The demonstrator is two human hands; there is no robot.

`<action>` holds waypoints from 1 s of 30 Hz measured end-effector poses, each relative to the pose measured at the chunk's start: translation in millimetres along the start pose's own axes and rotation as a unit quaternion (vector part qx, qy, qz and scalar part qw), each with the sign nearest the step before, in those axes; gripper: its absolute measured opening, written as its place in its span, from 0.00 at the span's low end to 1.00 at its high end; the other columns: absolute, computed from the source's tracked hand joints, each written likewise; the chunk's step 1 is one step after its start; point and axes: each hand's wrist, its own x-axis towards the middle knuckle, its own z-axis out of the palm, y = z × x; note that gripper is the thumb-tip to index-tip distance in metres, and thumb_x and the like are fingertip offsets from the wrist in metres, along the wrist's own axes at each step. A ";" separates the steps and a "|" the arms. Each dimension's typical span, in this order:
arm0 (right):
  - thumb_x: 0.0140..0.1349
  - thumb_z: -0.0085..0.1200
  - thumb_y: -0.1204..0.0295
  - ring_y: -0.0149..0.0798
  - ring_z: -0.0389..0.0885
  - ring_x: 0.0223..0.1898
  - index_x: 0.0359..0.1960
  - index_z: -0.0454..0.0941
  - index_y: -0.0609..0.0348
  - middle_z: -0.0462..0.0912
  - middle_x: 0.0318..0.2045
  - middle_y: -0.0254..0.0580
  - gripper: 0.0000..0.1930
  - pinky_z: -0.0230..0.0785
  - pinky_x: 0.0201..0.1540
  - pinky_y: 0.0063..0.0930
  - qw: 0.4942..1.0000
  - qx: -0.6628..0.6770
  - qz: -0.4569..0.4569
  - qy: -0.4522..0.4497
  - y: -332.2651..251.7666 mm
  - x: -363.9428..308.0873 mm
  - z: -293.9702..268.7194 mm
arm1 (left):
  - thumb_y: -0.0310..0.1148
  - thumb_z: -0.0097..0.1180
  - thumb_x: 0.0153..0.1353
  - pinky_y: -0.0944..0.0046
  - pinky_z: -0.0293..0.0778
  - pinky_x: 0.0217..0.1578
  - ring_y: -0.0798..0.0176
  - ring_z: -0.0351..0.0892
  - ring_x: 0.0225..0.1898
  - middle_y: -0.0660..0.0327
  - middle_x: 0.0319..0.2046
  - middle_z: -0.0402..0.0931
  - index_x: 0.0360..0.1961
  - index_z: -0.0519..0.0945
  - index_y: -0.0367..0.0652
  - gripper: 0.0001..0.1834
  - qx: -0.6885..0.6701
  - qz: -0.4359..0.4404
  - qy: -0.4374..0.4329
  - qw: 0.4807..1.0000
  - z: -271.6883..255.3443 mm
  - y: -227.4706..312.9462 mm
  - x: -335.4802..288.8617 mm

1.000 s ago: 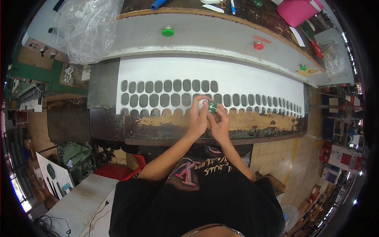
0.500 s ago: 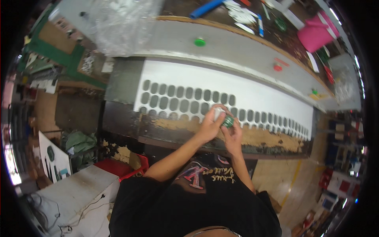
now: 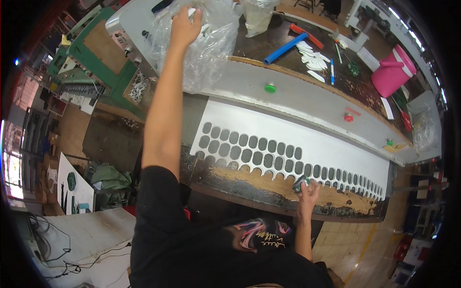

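Observation:
My left hand [image 3: 186, 28] is stretched out to the far left, at the mouth of a clear plastic bag [image 3: 204, 60]. A small white piece [image 3: 191, 11] shows between its bent fingers. Near the front edge of the work surface, my right hand [image 3: 309, 193] grips a small green cutting die [image 3: 301, 184] between thumb and fingers. The die is just over the lower, cut edge of a white sheet [image 3: 336, 149]. Rows of rounded oblong holes run through that sheet, with the dark surface showing through.
A grey machine beam [image 3: 307, 108] with green and red buttons crosses behind the sheet. On the ledge above lie a blue tube [image 3: 285, 48], white cut pieces [image 3: 312, 58], a blue pen [image 3: 332, 72] and a pink bucket [image 3: 393, 72]. Worn board [image 3: 249, 185] borders the front.
My hands were together over the sheet, around the green die and a white piece. The left has swung far left to the bag; the right keeps the die. The view has shifted.

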 end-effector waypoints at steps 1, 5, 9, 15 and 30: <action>0.69 0.60 0.71 0.26 0.80 0.39 0.58 0.70 0.60 0.80 0.42 0.37 0.19 0.78 0.38 0.24 1.000 0.001 0.002 0.004 -9.5 -1.5 8.9 | 0.41 0.57 0.67 0.46 0.68 0.59 0.40 0.73 0.59 0.39 0.56 0.75 0.59 0.74 0.38 0.24 0.173 -0.020 -0.067 0.983 8.7 -18.4 -3.9; 0.63 0.66 0.72 0.18 0.62 0.27 0.53 0.78 0.62 0.70 0.28 0.24 0.18 0.53 0.27 0.16 0.991 -0.130 -0.033 0.017 -7.2 27.5 -23.7 | 0.46 0.59 0.67 0.46 0.62 0.66 0.37 0.67 0.65 0.37 0.63 0.70 0.62 0.75 0.40 0.28 0.133 0.088 0.012 0.987 30.3 6.5 -28.3; 0.55 0.72 0.63 0.27 0.73 0.25 0.46 0.82 0.63 0.82 0.29 0.35 0.21 0.67 0.30 0.25 0.934 -0.319 -0.157 0.036 -12.5 90.4 -27.9 | 0.35 0.61 0.64 0.49 0.67 0.61 0.40 0.73 0.60 0.41 0.56 0.76 0.56 0.78 0.36 0.21 -0.061 0.079 0.039 0.994 9.3 135.7 -118.0; 0.51 0.71 0.53 0.51 0.84 0.36 0.47 0.83 0.60 0.84 0.37 0.53 0.27 0.76 0.39 0.40 0.850 -0.513 -0.120 -0.016 -13.3 188.9 2.8 | 0.30 0.63 0.60 0.49 0.69 0.59 0.45 0.75 0.57 0.49 0.51 0.78 0.49 0.80 0.43 0.16 -0.189 -0.075 -0.315 0.927 73.7 221.7 -336.7; 0.50 0.73 0.66 0.48 0.73 0.52 0.64 0.75 0.49 0.80 0.47 0.45 0.37 0.58 0.61 0.40 0.819 -0.428 -0.276 -0.265 5.8 194.8 -48.5 | 0.43 0.65 0.60 0.38 0.39 0.72 0.45 0.68 0.68 0.41 0.64 0.70 0.71 0.62 0.33 0.43 -0.131 -0.141 -0.453 0.871 109.0 265.4 -501.2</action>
